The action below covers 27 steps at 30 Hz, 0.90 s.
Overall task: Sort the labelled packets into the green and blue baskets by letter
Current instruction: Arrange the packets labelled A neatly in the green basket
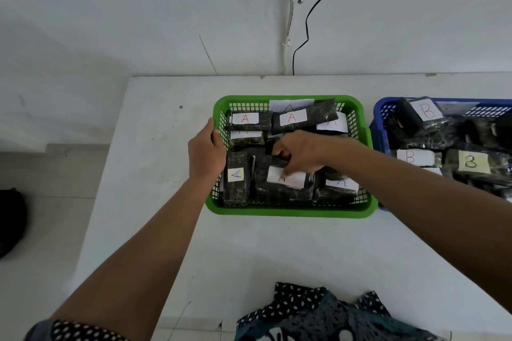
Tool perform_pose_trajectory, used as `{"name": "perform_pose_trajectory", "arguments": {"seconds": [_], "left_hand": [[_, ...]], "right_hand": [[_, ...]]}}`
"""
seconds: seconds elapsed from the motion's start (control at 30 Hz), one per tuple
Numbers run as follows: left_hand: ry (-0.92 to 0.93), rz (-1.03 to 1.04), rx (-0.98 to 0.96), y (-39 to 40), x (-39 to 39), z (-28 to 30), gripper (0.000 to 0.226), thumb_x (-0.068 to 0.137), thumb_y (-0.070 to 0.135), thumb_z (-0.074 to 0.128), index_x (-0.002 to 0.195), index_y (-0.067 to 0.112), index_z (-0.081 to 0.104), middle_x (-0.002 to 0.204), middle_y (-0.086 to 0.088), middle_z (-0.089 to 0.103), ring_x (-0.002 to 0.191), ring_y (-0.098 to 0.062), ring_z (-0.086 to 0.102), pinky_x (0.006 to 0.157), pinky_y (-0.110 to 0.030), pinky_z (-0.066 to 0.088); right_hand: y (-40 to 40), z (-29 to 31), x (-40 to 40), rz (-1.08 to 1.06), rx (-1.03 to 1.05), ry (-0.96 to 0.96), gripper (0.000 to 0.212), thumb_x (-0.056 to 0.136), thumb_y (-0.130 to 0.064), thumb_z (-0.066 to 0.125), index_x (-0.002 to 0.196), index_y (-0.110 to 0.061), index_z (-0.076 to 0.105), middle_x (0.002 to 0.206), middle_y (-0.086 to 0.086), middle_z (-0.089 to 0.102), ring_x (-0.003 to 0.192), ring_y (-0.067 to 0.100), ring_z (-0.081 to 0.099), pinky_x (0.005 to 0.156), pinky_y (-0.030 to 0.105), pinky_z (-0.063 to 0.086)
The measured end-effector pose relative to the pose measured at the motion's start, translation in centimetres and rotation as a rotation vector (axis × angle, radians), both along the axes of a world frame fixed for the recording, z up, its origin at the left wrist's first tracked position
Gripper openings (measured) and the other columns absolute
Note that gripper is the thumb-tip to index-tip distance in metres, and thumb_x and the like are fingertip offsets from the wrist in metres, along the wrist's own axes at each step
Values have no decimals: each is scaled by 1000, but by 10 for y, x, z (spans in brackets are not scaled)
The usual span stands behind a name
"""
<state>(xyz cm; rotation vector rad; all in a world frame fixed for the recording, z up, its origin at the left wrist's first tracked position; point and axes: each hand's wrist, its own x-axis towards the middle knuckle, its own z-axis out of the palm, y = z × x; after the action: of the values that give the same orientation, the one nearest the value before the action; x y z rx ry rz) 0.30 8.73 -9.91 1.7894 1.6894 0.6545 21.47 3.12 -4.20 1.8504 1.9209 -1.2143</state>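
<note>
In the middle of the white table stands the green basket, a shallow plastic tray with lattice walls, filled with dark shiny packets, each with a paper label showing the letter A. One packet lies near the front of the basket, and its white label is partly covered by the right hand. This hand reaches down among the packets with its fingers curled; it seems to pinch a dark packet between thumb and fingers, though the fingertips are hidden and the exact hold is hard to make out. The left hand holds the left rim of the basket, the fingers bent over the edge to the inside. Just beside, to the right, is the blue basket (cut off by the picture's edge), which contains packets labelled B. Some labels at the back of the green basket are half hidden under other packets. A black cable hangs down the wall behind.
</note>
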Motion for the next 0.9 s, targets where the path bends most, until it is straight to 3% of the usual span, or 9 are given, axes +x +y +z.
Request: {"name": "perform_pose_trajectory", "arguments": {"seconds": [0.2,0.3,0.47,0.57,0.63,0.7,0.8,0.9], "left_hand": [[20,-16,3,1,-1,-1,44,105,14,41,148,5,43,115,-13,70,81,-17,60,75,-25,44],[22,-19,-6,0,0,2,44,106,15,41,149,5,42,120,-13,68,83,-15,59,76,-23,43],[49,-15,-42,0,1,3,45,106,15,39,151,7,40,109,-7,67,73,-11,55,66,-17,37],[68,-38,-49,-1,0,4,45,105,13,41,150,7,41,113,-14,69,82,-21,63,73,-27,47],[104,-58,-4,0,-1,3,43,104,13,44,146,5,47,132,-17,63,114,-31,63,99,-35,50],[146,-98,79,-2,3,7,40,101,13,46,140,3,54,140,-18,58,131,-32,53,111,-40,42],[130,-154,162,-7,23,26,35,100,16,53,133,8,62,138,-9,61,127,-23,56,105,-25,39],[62,-279,167,-15,53,44,29,98,23,60,123,12,69,125,-5,69,114,-18,63,99,-22,41]], "right_hand": [[16,20,20,-189,125,136,66,87,-28,77,144,-24,46,122,2,59,108,22,58,89,32,45],[11,19,17,-104,83,92,66,86,-30,77,145,-25,46,128,0,57,112,19,54,96,33,42],[-10,1,-5,70,56,-46,62,84,-32,79,140,-28,52,136,1,57,122,24,55,102,38,44],[-21,-8,-11,144,111,-94,60,88,-35,75,142,-27,51,137,1,60,124,25,56,106,41,45],[-24,-2,-3,54,178,25,55,89,-32,73,140,-21,55,132,1,64,119,20,60,105,39,48],[-26,8,14,-108,331,135,47,89,-31,73,132,-18,61,124,0,69,111,15,64,100,36,52],[-31,19,46,-276,503,97,37,88,-34,73,122,-18,69,117,-1,71,108,16,65,98,36,51],[-42,20,72,-349,437,23,39,91,-33,71,126,-18,67,127,2,67,120,20,58,101,31,44]]}}
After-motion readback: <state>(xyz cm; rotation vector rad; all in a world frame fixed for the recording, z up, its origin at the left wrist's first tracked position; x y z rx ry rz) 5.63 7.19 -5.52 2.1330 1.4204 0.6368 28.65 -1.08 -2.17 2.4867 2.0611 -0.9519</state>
